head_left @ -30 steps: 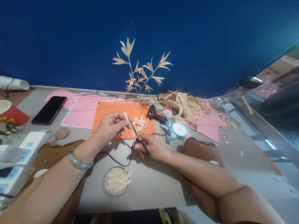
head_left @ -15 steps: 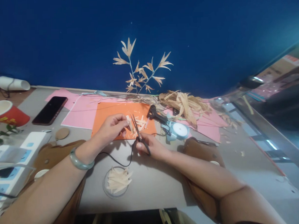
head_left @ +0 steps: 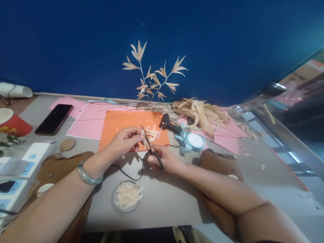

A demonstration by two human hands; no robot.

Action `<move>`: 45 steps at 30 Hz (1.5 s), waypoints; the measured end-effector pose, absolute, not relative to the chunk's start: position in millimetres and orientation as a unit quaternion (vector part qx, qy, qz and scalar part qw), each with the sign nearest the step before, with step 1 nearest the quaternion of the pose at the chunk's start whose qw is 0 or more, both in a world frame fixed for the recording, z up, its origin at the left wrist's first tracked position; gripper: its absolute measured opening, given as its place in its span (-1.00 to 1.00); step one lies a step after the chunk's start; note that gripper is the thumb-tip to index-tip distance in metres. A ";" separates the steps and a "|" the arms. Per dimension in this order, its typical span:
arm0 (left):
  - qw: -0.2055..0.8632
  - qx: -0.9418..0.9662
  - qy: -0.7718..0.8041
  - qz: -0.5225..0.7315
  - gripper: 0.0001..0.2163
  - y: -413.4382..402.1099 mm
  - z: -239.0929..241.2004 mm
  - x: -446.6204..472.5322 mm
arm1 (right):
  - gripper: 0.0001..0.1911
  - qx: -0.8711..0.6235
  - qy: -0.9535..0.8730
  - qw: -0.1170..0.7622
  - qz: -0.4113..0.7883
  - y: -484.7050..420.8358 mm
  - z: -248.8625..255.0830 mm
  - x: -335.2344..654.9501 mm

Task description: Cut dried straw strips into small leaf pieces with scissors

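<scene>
My right hand [head_left: 165,159] is closed round the handles of a pair of scissors [head_left: 147,138], whose blades point up and away over an orange sheet [head_left: 114,125]. Just left of the blades, my left hand [head_left: 126,137] pinches a small pale strip of dried husk [head_left: 145,141]; its exact shape is mostly hidden by the fingers. The scissor blades touch or nearly touch that strip. Pale offcuts [head_left: 153,133] lie scattered on the orange sheet. Nearer me, a round clear dish [head_left: 114,206] holds several pointed husk pieces [head_left: 127,195].
A glue gun [head_left: 171,125] and a blue-and-white spool [head_left: 195,141] lie right of the orange sheet. Dried husks [head_left: 200,112] are heaped behind. A husk-flower branch [head_left: 142,70] stands by the blue wall. Leftward are a phone [head_left: 54,119], red cup [head_left: 17,124] and power strip [head_left: 32,159].
My left hand has shifted slightly right, bringing the husk strip up to the scissor blades. The scissor blades look closer together. My right hand has hardly moved.
</scene>
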State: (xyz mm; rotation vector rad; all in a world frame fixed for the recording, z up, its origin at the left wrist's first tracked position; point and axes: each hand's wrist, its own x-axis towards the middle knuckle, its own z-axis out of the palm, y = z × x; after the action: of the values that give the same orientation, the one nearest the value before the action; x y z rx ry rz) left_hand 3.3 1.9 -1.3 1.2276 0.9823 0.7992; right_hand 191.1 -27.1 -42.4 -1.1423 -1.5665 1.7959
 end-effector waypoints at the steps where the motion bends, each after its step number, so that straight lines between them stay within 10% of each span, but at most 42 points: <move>1: 0.636 0.535 0.432 0.350 -0.81 1.8 -1.1 3.2 | -0.42 -0.420 -0.575 0.247 0.657 -27.2 -42.6 191.2; 45: 0.636 0.520 0.462 0.335 -0.81 2.1 -1.6 3.3 | -0.45 -0.416 -0.575 0.259 0.655 -27.9 -44.7 191.1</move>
State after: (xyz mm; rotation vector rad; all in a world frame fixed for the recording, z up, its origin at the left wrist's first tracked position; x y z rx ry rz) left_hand 3.3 2.1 -1.6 1.1871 1.0547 0.7664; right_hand 191.1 -27.9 -44.7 -1.1284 -1.5573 1.7755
